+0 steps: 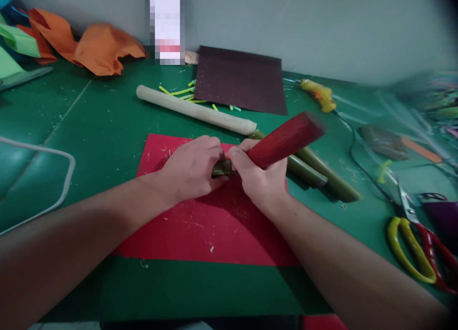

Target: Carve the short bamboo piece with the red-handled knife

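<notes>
Both my hands meet over a red sheet (200,225) lying on the green table. My left hand (191,170) is curled shut, pressing down on a short greenish bamboo piece (222,168) that shows between the two hands. My right hand (259,177) is wrapped round a dark red wooden handle (286,139) that sticks up and to the right; the tool's working end is hidden between my hands. Small chips and shavings lie scattered on the red sheet.
Two green bamboo stalks (322,175) lie just right of my hands. Behind them are a pale wooden rod (196,111), a dark sheet (241,79) and yellow-green offcuts. A yellow glue gun (318,95), scissors (418,244) and a black cable (361,167) are at right; orange fabric (103,48) at back left.
</notes>
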A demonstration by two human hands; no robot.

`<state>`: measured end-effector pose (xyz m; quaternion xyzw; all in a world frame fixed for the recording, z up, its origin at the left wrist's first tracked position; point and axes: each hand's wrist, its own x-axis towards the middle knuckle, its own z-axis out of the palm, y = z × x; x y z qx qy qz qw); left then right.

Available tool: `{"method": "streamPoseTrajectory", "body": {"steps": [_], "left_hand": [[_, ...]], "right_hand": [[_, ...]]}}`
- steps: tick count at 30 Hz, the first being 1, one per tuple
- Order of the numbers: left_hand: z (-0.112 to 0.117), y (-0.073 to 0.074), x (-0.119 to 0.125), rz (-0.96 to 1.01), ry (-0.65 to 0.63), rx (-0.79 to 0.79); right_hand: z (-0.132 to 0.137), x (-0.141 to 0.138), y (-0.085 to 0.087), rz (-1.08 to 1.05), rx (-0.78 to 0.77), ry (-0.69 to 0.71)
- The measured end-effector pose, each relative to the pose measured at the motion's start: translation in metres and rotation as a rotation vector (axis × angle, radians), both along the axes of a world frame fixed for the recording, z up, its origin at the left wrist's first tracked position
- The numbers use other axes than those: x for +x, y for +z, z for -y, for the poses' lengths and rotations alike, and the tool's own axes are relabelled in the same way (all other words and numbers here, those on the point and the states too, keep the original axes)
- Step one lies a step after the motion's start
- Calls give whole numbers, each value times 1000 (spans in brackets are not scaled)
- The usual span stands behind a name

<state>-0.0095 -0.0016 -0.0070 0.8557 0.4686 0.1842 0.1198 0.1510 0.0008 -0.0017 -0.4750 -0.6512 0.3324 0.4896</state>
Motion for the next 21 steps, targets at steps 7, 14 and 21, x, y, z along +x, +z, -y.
{"method": "streamPoseTrajectory", "body": {"steps": [7, 14, 21], "left_hand": [[1, 3, 2, 1, -8, -11], [3, 2, 2, -23, 33, -1], [1, 0, 1, -8, -4, 0]], "right_hand": [[0, -4, 2, -17, 28, -15], [-3, -3, 1, -77, 31, -77], [0, 1, -1, -22, -5, 3]]}}
